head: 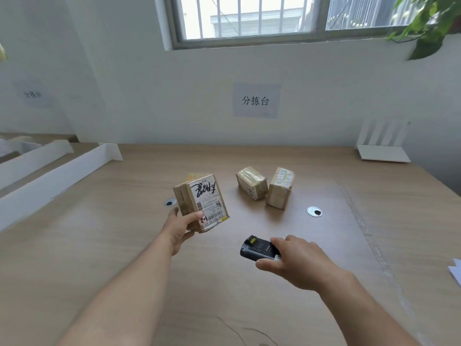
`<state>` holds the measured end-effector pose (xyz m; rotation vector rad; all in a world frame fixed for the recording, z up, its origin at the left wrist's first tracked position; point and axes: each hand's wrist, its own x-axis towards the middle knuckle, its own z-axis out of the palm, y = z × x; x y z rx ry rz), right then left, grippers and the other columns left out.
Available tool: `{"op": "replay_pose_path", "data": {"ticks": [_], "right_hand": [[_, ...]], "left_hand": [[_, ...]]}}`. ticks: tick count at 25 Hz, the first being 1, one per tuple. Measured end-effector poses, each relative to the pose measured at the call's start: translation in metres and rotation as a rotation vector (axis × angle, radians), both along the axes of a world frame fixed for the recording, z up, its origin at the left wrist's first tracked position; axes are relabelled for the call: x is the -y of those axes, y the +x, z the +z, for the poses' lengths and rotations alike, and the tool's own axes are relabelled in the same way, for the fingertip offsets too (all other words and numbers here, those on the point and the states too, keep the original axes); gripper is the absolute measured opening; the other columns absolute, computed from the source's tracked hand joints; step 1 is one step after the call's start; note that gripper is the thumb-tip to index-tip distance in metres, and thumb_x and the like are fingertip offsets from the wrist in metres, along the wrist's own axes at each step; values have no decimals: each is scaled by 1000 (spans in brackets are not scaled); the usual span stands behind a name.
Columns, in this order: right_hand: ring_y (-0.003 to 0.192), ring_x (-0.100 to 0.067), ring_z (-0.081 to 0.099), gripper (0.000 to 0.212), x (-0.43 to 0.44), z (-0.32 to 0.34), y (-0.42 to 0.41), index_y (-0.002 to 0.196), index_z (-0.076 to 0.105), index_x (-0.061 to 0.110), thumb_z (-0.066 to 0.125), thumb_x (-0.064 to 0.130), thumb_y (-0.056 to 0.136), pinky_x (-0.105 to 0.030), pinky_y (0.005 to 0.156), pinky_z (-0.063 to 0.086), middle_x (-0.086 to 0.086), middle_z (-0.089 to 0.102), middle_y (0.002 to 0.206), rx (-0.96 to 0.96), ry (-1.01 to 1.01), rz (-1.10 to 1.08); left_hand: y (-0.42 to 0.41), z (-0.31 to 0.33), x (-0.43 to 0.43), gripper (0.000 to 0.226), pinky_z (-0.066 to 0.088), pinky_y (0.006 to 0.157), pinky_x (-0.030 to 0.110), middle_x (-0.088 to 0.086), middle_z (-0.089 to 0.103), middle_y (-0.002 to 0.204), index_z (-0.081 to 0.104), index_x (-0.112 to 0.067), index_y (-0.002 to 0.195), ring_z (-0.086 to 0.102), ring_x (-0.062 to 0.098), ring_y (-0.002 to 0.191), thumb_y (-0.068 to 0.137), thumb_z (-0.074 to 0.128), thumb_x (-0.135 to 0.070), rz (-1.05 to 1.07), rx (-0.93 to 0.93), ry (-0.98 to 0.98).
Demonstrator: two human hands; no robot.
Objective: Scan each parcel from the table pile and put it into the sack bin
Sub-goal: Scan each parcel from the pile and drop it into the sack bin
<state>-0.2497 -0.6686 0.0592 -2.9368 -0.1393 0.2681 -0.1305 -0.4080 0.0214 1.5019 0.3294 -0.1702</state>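
Gripped by lower corner in left hand [180, 227], thumb and fingers curled round it, raised off pale wooden table [99, 245]: brown tape-wrapped cardboard parcel with white barcode label [202, 201]. Clasped in right hand [296, 260], low beside it: black handheld scanner [257, 248]. Left lying further back, close together: two further brown taped parcels [252, 182] [280, 187]. Judged mid-scan; bagging pending, two unscanned. No sack bin seen.

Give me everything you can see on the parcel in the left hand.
The parcel is a small brown cardboard box bound in clear tape, with a white shipping label facing the camera that bears bold black handwriting, barcodes and a printed "1-2". It is held tilted above the table, gripped at its lower end by the left hand, thumb on the label face. Nothing else touches it.
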Motion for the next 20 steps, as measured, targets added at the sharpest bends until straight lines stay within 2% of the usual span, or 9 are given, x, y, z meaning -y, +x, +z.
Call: {"op": "replay_pose_path", "data": {"ticks": [4,9,14,18,20], "right_hand": [[85,-21,43,52,-9,0,-7,111,51,27,40,72,88,-34,76,34,3,44,94,-42,-41,17],[83,-20,45,44,-8,-5,-10,95,46,28,42,71,87,-33,71,31,5,42,86,-99,-67,11],[80,-19,48,44,-4,-7,-11,89,49,27,44,71,85,-30,58,29,6,46,83,-125,-57,0],[81,-18,52,49,2,-9,-9,89,53,24,46,72,83,-29,59,32,5,53,86,-161,-31,-19],[81,-17,53,51,5,-11,-7,90,54,24,48,74,81,-29,59,34,6,55,86,-178,-17,-28]], "left_hand": [[0,-2,-11,57,40,104,46,11,63,111,40,-22,126,61,21,85,82,68,2,52,16,-60],[1,0,-15,67,37,108,47,12,63,112,36,-18,137,61,19,84,82,67,4,73,40,-88],[2,3,-10,65,38,104,44,10,62,109,37,-17,137,59,16,78,83,65,4,84,51,-99],[3,3,-10,66,39,105,44,13,63,119,37,-17,138,61,22,88,83,66,4,83,53,-106],[4,3,-11,66,38,108,46,14,63,118,37,-17,137,62,21,86,82,67,3,91,47,-98]]}}
